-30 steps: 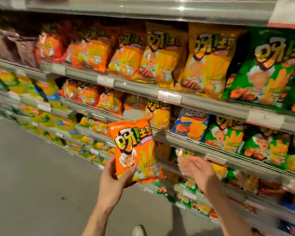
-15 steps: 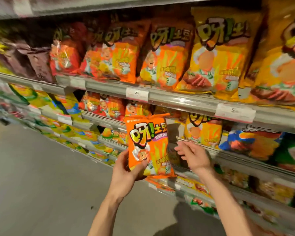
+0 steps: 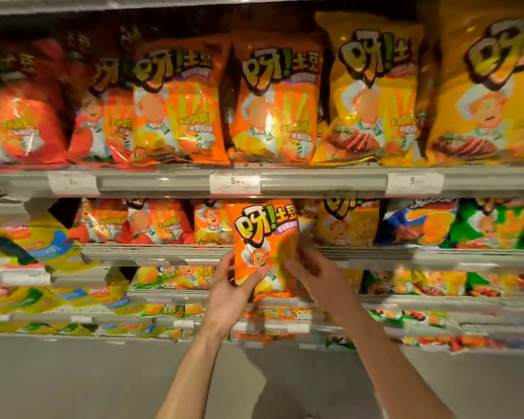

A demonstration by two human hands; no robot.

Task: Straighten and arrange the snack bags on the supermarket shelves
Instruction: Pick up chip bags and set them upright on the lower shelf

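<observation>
An orange snack bag (image 3: 262,237) with a cartoon chef stands upright in front of the second shelf (image 3: 164,252), its top just under the price rail. My left hand (image 3: 233,291) grips its lower left corner, thumb on the front. My right hand (image 3: 312,270) holds its lower right edge. Behind it, small orange bags (image 3: 161,222) and yellow bags (image 3: 348,225) stand in a row. On the shelf above, large orange bags (image 3: 273,98) and yellow bags (image 3: 372,89) stand side by side.
Price tags (image 3: 235,182) hang on the upper shelf rail (image 3: 315,181). Red bags (image 3: 22,116) sit at upper left, green bags (image 3: 493,228) and a blue bag (image 3: 421,222) at right. Lower shelves (image 3: 194,297) hold more bags. Grey floor (image 3: 73,382) lies below.
The bag has risen from below the shelves to the second shelf's level. My right hand, which was free beside it, has come onto its right edge. The view turned square to the shelves.
</observation>
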